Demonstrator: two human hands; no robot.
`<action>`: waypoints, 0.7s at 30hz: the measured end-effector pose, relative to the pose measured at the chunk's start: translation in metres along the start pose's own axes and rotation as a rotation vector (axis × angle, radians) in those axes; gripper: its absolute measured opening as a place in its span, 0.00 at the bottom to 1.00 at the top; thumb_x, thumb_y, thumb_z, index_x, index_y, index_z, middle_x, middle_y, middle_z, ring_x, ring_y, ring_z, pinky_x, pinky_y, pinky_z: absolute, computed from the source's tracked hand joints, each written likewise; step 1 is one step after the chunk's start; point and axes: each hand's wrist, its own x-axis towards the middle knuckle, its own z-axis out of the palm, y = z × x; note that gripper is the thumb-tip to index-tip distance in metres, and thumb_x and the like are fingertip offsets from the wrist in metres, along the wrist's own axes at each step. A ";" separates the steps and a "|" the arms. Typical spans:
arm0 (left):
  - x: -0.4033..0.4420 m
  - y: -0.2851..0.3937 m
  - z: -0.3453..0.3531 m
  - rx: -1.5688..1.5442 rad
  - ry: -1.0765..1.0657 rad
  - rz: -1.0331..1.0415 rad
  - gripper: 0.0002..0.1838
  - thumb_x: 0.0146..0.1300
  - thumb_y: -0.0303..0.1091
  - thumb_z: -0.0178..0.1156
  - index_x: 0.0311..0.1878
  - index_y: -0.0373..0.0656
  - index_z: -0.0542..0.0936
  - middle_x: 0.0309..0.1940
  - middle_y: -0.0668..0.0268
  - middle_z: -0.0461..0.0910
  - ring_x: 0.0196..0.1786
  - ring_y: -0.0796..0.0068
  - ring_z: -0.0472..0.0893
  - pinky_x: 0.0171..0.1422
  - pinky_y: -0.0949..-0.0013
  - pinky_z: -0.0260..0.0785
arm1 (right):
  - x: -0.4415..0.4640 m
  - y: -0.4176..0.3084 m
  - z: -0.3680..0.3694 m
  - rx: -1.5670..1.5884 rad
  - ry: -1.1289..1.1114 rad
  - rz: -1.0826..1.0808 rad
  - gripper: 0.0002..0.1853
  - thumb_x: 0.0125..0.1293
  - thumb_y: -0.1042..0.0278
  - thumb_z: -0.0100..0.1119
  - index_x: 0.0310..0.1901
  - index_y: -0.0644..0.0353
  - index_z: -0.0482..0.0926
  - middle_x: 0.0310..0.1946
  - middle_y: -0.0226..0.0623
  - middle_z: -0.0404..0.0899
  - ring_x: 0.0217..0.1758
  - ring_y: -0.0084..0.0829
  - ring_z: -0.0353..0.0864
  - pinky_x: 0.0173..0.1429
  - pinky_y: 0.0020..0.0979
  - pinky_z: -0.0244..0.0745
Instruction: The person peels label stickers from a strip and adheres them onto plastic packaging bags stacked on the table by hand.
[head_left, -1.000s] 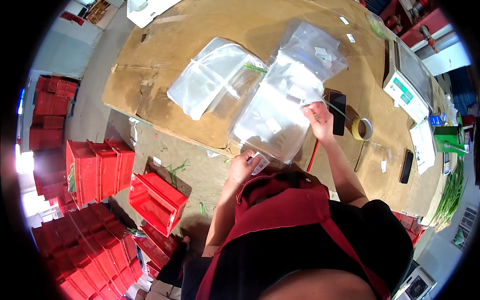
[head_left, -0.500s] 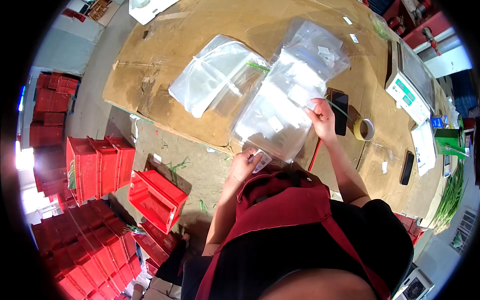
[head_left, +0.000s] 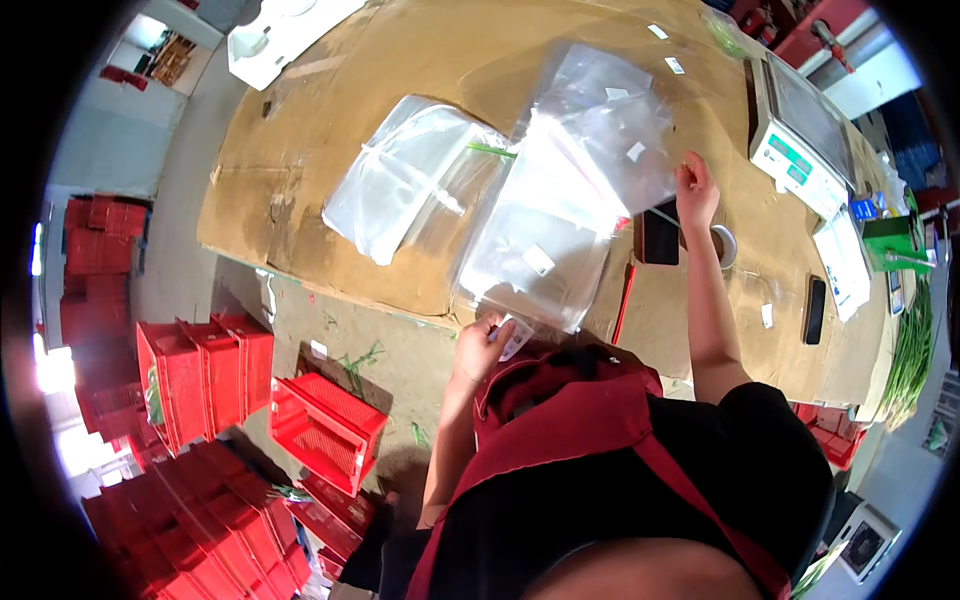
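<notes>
At the table's near edge my left hand (head_left: 478, 346) is closed on a small stack of white labels (head_left: 514, 338). My right hand (head_left: 697, 192) is raised, fingers pinched, beside the right edge of the clear plastic bags (head_left: 545, 205); whether anything is between its fingertips is too small to tell. White labels lie on the bags, one (head_left: 538, 260) near their lower end. A second pile of clear bags (head_left: 395, 180) lies to the left, with a green leaf strip (head_left: 491, 150) at its right side. Just below my right hand is a dark phone (head_left: 658, 236).
A tape roll (head_left: 724, 246), a second phone (head_left: 815, 310), a red pen (head_left: 625, 303) and a scale (head_left: 800, 150) are on the cardboard-covered table (head_left: 300, 130). Green stalks (head_left: 908, 360) lie far right. Red crates (head_left: 328, 425) stand on the floor at left.
My right hand has moved right and up, away from the middle of the bags. Another label now shows on the upper bags. My left hand still holds its labels.
</notes>
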 end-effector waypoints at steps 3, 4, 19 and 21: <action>0.002 0.008 -0.002 0.068 -0.016 -0.006 0.10 0.58 0.39 0.59 0.30 0.42 0.79 0.21 0.59 0.78 0.24 0.67 0.77 0.32 0.67 0.69 | 0.008 0.013 0.008 -0.039 0.028 0.001 0.16 0.57 0.68 0.59 0.49 0.51 0.75 0.32 0.45 0.80 0.32 0.36 0.81 0.37 0.28 0.74; 0.001 0.009 -0.002 0.043 -0.016 -0.030 0.10 0.58 0.39 0.59 0.30 0.42 0.79 0.21 0.59 0.78 0.24 0.67 0.78 0.32 0.68 0.69 | 0.001 0.013 0.017 -0.062 -0.170 0.019 0.21 0.57 0.63 0.60 0.53 0.52 0.72 0.38 0.42 0.79 0.40 0.36 0.79 0.43 0.32 0.72; 0.014 0.005 0.009 0.076 -0.064 -0.075 0.12 0.58 0.41 0.59 0.29 0.42 0.78 0.22 0.59 0.78 0.25 0.66 0.77 0.31 0.66 0.68 | -0.064 -0.068 0.044 -0.555 -0.549 0.034 0.55 0.38 0.37 0.66 0.62 0.69 0.56 0.54 0.50 0.68 0.59 0.44 0.66 0.60 0.47 0.53; 0.014 0.009 0.010 0.106 -0.077 -0.078 0.09 0.57 0.36 0.60 0.31 0.40 0.78 0.22 0.64 0.78 0.24 0.79 0.74 0.30 0.73 0.66 | -0.071 -0.054 0.050 -0.500 -0.412 -0.041 0.53 0.39 0.42 0.68 0.60 0.71 0.57 0.43 0.51 0.75 0.49 0.44 0.73 0.59 0.44 0.55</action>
